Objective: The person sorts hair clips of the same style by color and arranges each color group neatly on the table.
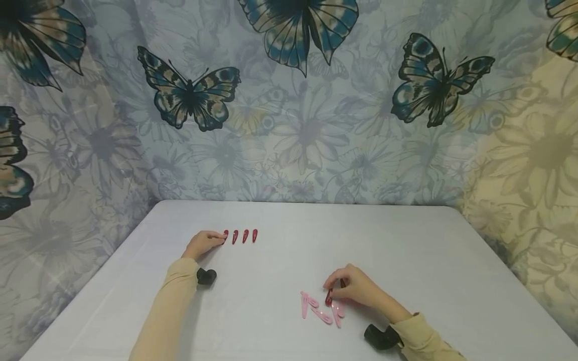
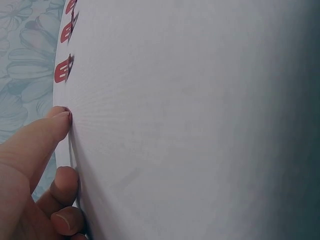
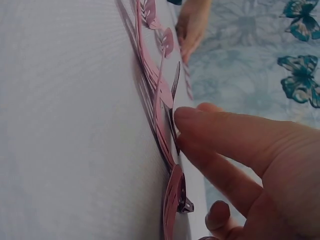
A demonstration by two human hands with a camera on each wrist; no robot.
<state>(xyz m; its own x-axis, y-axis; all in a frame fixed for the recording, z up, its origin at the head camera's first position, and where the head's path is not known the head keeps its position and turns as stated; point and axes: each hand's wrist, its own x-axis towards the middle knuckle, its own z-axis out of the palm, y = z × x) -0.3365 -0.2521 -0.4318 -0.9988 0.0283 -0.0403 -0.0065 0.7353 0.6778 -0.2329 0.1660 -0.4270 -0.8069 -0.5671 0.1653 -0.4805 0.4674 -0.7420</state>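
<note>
In the head view my left hand (image 1: pixel 204 243) reaches to the left end of a row of red snap hair clips. Its thumb and finger pinch the endmost red hair clip (image 1: pixel 226 233), which the fingertips mostly cover. Three more red hair clips (image 1: pixel 245 236) stand side by side to the right of it. Nearer the front, my right hand (image 1: pixel 354 287) bends over a loose group of pink hair clips (image 1: pixel 322 316). A dark red hair clip (image 1: pixel 328 299) is pinched at its fingertips, seen edge-on in the right wrist view. Another dark clip (image 1: pixel 342 283) shows partly beneath this hand.
Both hands work over a white table (image 1: pixel 271 281). Behind it hangs a cloth (image 1: pixel 307 150) printed with butterflies and flowers. Black wrist devices sit at the left sleeve (image 1: pixel 206 277) and right sleeve (image 1: pixel 381 337). Pink clips overlap one another next to the right fingers.
</note>
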